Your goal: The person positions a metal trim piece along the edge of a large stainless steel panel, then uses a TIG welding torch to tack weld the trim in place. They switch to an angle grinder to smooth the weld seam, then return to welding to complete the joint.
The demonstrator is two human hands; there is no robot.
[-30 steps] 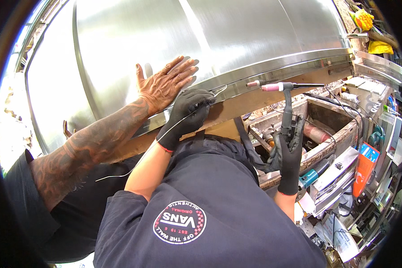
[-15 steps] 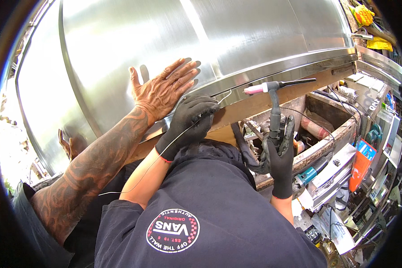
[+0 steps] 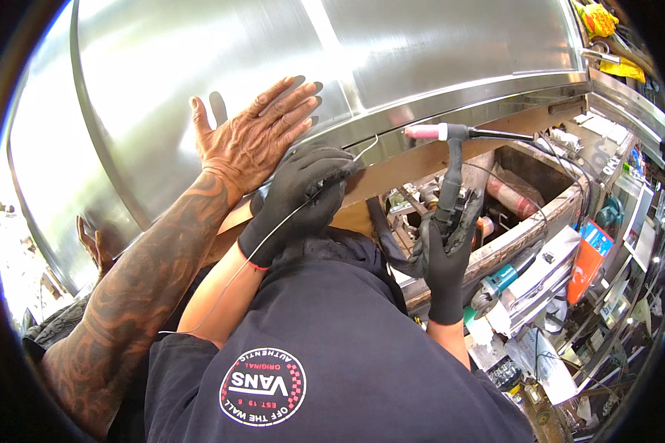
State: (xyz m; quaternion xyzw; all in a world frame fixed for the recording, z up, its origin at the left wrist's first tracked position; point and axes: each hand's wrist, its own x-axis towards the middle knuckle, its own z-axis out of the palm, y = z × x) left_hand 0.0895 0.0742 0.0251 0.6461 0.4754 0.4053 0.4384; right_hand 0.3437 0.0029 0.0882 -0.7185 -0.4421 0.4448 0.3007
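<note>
A: What is the left hand (image 3: 303, 193) in the black glove doing?

B: Its fingers are curled together, pinching a thin grey metal wire (image 3: 273, 232). The tip of the wire sticks out by the seam of the big shiny curved steel sheet (image 3: 199, 81). The rest of it runs back down over the arm.

A: And the right hand (image 3: 443, 255)?

B: It has a black glove too. Its fingers are wrapped tight around the dark handle of a welding torch with a pink tip (image 3: 440, 148). The pink tip points left, near the bottom edge of the steel sheet, just beside the wire's end. I can't quite tell if it touches the metal.

A: Whose bare hand (image 3: 255, 136) is that?

B: Another person's. It lies flat on the steel with its fingers spread, touching the gloved left hand. To the right is a messy bench with an orange box (image 3: 585, 262)
</note>
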